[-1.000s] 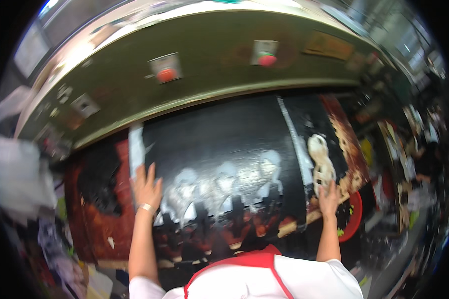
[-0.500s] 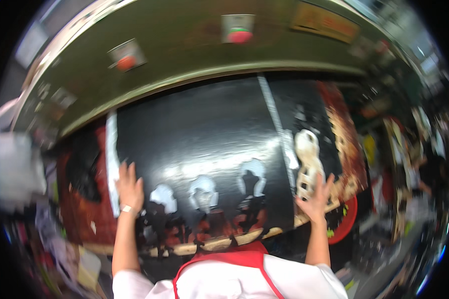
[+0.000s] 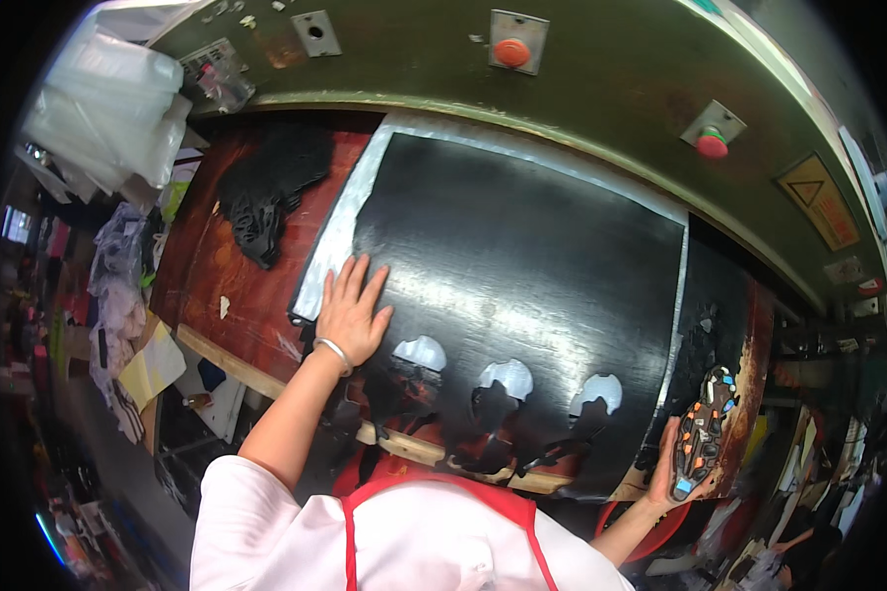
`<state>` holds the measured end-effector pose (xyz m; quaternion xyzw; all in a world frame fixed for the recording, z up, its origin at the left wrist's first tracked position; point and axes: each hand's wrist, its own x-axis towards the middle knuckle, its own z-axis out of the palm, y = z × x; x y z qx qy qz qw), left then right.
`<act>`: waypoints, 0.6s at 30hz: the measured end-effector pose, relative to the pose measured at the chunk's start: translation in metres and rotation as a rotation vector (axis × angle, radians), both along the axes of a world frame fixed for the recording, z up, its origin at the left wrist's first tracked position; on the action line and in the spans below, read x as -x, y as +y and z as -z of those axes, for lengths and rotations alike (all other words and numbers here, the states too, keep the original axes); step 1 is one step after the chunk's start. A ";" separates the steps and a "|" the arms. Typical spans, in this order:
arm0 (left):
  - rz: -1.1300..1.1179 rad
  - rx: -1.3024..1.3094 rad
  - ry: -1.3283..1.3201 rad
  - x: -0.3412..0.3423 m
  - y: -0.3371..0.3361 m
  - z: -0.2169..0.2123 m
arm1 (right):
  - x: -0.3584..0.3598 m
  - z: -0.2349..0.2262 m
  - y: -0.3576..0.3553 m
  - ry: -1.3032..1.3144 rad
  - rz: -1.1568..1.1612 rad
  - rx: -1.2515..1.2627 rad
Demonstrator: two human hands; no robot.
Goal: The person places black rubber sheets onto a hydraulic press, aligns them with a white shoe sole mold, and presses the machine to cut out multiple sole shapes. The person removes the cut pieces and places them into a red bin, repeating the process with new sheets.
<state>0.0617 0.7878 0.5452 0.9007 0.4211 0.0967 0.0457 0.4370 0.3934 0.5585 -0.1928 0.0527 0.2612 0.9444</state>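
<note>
Now holding the bumpy sole shape (image 3: 701,435) in right hand (image 3: 664,477), lifted, free to move; resting left hand (image 3: 352,320) wide at black sheet's (image 3: 522,236) edge.

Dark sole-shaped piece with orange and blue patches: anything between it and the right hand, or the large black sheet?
Nothing visible separates the right hand from the dark piece; they touch. Toward the large black sheet, part of the hand itself shows along the piece's left edge; no other raised thing visibly intervenes.
</note>
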 end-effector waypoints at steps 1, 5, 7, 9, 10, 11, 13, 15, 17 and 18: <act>-0.012 -0.006 -0.017 0.000 0.000 -0.002 | 0.002 -0.004 0.006 -0.062 -0.015 -0.040; 0.029 0.040 0.004 0.003 0.005 -0.010 | 0.013 -0.023 0.044 -0.102 0.093 0.223; 0.070 0.005 -0.030 0.008 0.013 -0.012 | 0.039 -0.029 0.063 -0.245 -0.040 0.384; 0.133 0.006 -0.144 0.012 0.022 -0.011 | 0.072 -0.033 0.089 -0.512 -0.204 0.462; 0.145 -0.016 -0.220 0.013 0.025 -0.009 | 0.090 -0.034 0.107 -0.504 -0.116 0.594; 0.134 0.004 -0.245 0.014 0.027 -0.008 | 0.104 -0.038 0.127 -0.603 -0.128 0.675; 0.112 0.029 -0.324 0.015 0.030 -0.003 | 0.130 -0.046 0.172 -0.751 -0.217 0.709; 0.100 0.004 -0.386 0.014 0.031 0.001 | 0.151 -0.056 0.220 -0.744 -0.388 0.699; 0.083 0.008 -0.423 0.013 0.032 0.005 | 0.170 -0.052 0.280 -0.914 -0.512 0.728; 0.084 0.018 -0.435 0.012 0.032 0.007 | 0.182 -0.047 0.307 -0.987 -0.539 0.813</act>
